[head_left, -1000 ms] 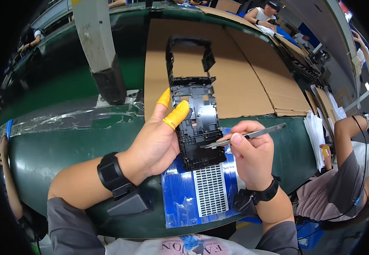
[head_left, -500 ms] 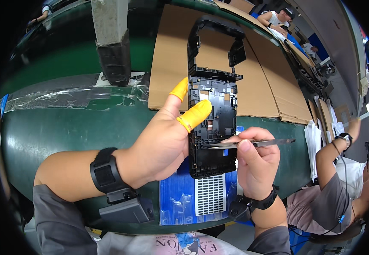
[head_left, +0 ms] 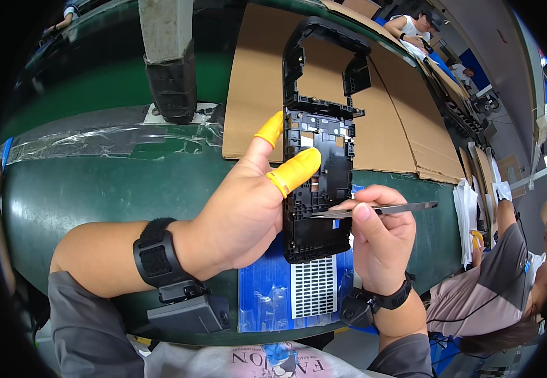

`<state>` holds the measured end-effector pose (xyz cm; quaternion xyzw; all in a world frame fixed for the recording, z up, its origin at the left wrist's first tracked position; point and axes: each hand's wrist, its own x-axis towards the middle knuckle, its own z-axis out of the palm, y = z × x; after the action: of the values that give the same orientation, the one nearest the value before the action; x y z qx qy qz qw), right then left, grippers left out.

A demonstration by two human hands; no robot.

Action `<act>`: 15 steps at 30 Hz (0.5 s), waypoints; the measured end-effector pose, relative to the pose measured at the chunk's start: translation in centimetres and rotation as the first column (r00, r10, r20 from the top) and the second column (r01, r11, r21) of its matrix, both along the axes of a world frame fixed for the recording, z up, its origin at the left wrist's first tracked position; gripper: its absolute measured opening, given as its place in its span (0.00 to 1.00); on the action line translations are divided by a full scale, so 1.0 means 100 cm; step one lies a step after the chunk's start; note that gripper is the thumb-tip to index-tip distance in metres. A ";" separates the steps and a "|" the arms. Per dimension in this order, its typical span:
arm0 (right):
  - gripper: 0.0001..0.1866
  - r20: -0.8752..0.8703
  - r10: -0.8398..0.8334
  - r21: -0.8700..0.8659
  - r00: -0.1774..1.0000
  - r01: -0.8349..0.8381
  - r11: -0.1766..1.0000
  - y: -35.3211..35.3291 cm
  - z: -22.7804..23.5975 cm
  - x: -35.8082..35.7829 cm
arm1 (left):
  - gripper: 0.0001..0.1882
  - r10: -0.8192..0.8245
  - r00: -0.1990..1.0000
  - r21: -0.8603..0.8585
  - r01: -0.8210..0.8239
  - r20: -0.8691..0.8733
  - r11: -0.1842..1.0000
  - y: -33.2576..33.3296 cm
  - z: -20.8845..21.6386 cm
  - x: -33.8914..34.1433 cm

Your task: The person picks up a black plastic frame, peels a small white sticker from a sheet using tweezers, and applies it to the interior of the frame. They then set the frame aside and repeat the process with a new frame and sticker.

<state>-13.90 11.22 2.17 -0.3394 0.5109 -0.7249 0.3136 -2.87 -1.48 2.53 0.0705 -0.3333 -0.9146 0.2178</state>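
Observation:
A long black plastic housing frame (head_left: 329, 170), with ribs, cut-outs and an open loop at its far end, is held up above the table. My left hand (head_left: 242, 195) grips its left edge, a thumb in a yellow finger cot lying across the front and another yellow-capped finger behind. In my right hand (head_left: 380, 233) are metal tweezers (head_left: 406, 208), pinched between thumb and fingers. Their tips reach over the lower part of the housing; whether they touch it or hold anything is too small to tell.
Beneath the housing lies a blue sheet (head_left: 261, 296) with a white slotted panel (head_left: 314, 290). Flat cardboard (head_left: 254, 82) covers the far part of the green table (head_left: 97, 183). A taped post (head_left: 169, 82) rises at far left. A co-worker (head_left: 488, 290) sits close on the right.
My hands, the housing and the tweezers have barely shifted, slightly rightward in the picture. The co-worker at right has lowered a raised arm toward the white bags.

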 end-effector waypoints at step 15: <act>0.06 -0.036 -0.042 -0.006 0.998 0.042 0.999 -0.003 -0.005 -0.007 | 0.46 0.064 0.997 -0.403 -0.079 -0.051 0.912 -0.010 -0.009 -0.006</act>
<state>-14.62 10.96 1.68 -0.3425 0.5215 -0.7263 0.2883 -3.48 -2.52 1.62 0.0191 -0.5085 -0.8184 0.2670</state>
